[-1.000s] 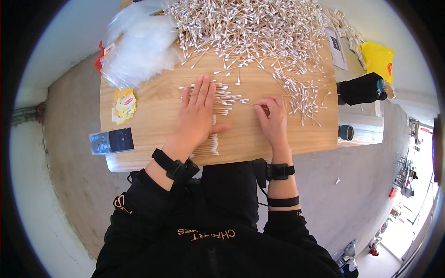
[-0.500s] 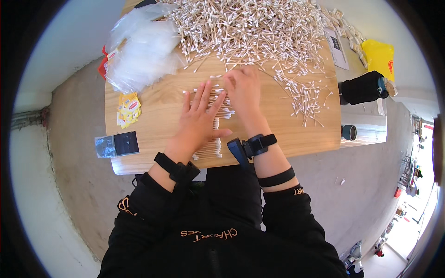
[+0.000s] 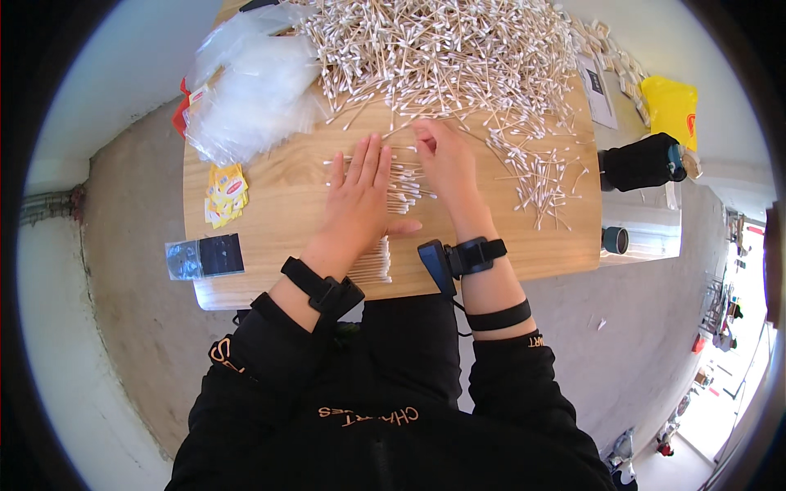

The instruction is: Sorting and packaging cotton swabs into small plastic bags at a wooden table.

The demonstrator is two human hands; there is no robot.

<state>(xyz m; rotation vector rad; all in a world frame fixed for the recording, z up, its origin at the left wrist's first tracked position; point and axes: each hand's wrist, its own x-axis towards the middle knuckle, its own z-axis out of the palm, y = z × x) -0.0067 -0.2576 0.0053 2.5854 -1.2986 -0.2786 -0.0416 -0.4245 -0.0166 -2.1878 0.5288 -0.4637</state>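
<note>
My left hand lies flat with its fingers stretched out over a row of cotton swabs laid side by side. Swab tips poke out on both sides of that hand. Closer to the table's front edge, another stretch of the row shows below my left thumb. Just right of the row, my right hand is closed in a pinch. A single cotton swab sticks out leftward from its fingertips. Beyond both hands spreads a big loose heap of cotton swabs.
Clear plastic bags are piled at the far left, with yellow printed packets and a dark flat pouch nearer. Stray swabs lie at right. A side surface holds a black-covered bottle, a cup and a yellow bag.
My left hand has slid slightly to the right over the row. My right hand has moved a little rightward, and a swab now shows at its fingertips.
</note>
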